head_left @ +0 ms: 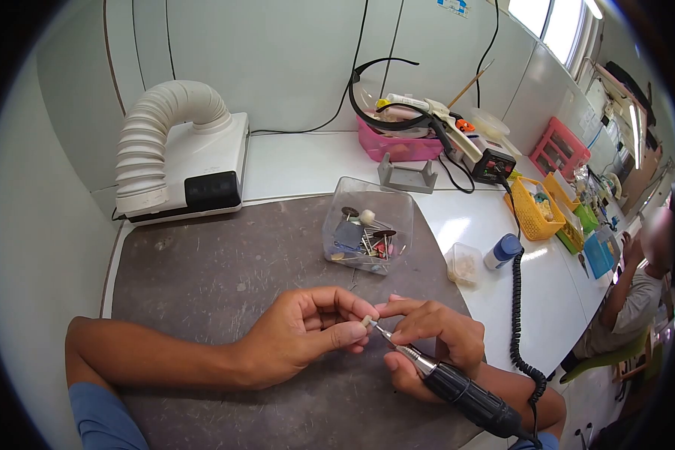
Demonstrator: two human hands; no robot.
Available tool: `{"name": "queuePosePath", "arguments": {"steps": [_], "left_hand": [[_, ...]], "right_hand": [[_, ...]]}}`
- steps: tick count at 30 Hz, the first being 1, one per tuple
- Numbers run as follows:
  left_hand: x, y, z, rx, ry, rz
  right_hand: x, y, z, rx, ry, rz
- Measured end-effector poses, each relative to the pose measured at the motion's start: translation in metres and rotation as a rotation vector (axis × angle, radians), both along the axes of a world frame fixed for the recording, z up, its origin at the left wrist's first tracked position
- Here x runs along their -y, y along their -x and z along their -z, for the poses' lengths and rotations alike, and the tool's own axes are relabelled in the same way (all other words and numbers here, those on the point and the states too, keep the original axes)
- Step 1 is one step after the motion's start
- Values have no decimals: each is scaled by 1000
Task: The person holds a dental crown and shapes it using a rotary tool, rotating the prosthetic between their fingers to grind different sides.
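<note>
At lower centre, the left hand (300,337) pinches a small white bit (367,321), seemingly felt, light and soft, best held by its thin stiff shank. The right hand (431,345) is clenched around the handpiece (465,394) barrel.

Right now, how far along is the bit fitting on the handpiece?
Done: the clear box of bits stands open on the mat, and a white bit is out. In hand: the left hand pinches that bit at the tip of the handpiece, gripped by the right hand. Left: whether it is seated cannot be told.
</note>
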State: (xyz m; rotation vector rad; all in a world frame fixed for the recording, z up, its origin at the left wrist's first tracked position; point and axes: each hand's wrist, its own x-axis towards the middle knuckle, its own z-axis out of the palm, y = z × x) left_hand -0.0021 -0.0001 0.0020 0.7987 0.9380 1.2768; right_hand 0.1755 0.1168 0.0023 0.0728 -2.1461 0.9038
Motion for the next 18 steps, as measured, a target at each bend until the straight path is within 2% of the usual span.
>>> {"name": "queuePosePath", "arguments": {"steps": [18], "left_hand": [[0, 0, 0, -23, -10, 11]], "right_hand": [[0, 1, 0, -13, -15, 21]]}}
